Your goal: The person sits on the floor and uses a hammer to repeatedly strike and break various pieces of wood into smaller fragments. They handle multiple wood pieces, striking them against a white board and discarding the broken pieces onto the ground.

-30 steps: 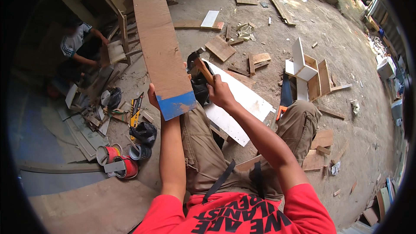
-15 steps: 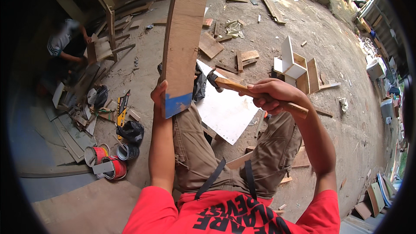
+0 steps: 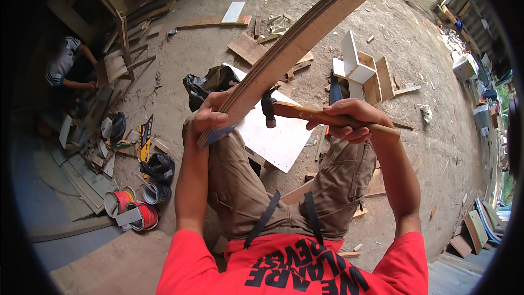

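A long plywood board slants from over my left thigh up to the far right, its layered edge turned partly toward me and its near end painted blue. Around that near end my left hand is closed, thumb across the edge. My right hand grips the wooden handle of a claw hammer. The hammer's dark metal head hangs just right of the board, and I cannot tell whether they touch. Below both lies a white panel on the ground between my legs. A black plastic bag sits beyond my left hand.
At the left, a person crouches by wood scraps. Paint cans, another black bag and a yellow-and-black saw lie nearer. Small white-and-brown box pieces stand ahead on the right. Offcuts litter the dirt floor.
The board has swung from nearly upright to a slant toward the far right and rolled, showing its layered edge. Both hands keep their holds; the hammer has shifted slightly right and down.
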Action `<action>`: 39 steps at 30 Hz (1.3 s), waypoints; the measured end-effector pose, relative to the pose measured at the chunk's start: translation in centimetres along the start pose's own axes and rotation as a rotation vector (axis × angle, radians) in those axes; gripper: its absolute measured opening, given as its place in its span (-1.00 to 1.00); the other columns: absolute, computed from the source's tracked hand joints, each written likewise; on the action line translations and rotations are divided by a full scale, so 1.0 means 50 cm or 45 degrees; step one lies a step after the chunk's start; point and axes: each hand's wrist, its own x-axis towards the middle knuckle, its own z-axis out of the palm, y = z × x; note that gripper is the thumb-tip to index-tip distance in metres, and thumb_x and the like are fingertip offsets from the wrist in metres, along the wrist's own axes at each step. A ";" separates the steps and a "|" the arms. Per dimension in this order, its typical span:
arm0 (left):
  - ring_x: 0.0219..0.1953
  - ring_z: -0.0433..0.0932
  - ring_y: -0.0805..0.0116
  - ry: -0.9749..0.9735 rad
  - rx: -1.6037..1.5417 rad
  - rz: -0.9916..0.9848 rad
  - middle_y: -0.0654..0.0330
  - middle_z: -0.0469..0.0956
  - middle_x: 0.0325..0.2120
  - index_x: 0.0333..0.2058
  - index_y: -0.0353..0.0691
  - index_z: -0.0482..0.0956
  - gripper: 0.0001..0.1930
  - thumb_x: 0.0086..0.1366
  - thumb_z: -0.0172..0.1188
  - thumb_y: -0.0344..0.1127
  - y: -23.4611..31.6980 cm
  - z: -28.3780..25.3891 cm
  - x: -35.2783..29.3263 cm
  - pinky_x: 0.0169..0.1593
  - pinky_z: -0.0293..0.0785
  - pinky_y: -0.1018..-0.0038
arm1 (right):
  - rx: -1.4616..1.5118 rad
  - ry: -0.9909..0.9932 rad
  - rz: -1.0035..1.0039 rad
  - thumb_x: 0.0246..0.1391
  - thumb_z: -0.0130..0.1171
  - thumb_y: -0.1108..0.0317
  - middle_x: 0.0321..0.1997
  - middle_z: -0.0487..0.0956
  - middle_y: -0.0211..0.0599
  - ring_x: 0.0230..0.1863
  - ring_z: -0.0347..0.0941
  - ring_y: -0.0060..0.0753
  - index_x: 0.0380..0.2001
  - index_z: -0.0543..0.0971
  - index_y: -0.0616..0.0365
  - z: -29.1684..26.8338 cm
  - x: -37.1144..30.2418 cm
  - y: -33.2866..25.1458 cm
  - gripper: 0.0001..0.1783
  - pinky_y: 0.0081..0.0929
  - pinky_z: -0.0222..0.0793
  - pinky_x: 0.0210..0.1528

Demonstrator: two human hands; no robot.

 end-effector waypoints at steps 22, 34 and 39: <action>0.32 0.31 0.11 -0.006 -0.080 0.097 -0.19 0.30 0.30 0.20 -0.62 0.41 -0.03 -0.17 0.43 -0.08 0.004 -0.001 0.015 0.39 0.15 0.29 | 0.425 0.002 -0.271 0.34 -0.06 0.46 -0.61 0.19 -0.59 -0.84 0.00 -0.82 0.23 0.32 0.46 0.107 0.022 0.093 -0.55 -0.75 0.04 -0.89; 0.28 0.37 0.13 -0.052 -0.058 0.067 -0.18 0.35 0.26 0.21 -0.62 0.39 -0.04 -0.15 0.44 -0.09 0.008 -0.001 0.024 0.38 0.19 0.31 | 0.505 -0.074 -0.419 0.33 -0.04 0.47 -0.63 0.18 -0.60 -0.85 0.02 -0.81 0.24 0.31 0.46 0.100 0.043 0.143 -0.54 -0.75 0.04 -0.89; 0.05 0.58 0.19 0.116 -0.122 0.090 -0.10 0.54 0.07 0.22 -0.58 0.37 -0.13 -0.01 0.38 -0.12 -0.013 0.007 0.036 0.19 0.46 0.36 | 0.386 0.062 -0.434 0.30 0.01 0.44 -0.64 0.18 -0.58 -0.83 0.03 -0.75 0.26 0.28 0.30 0.120 0.094 0.172 -0.51 -0.66 0.04 -0.82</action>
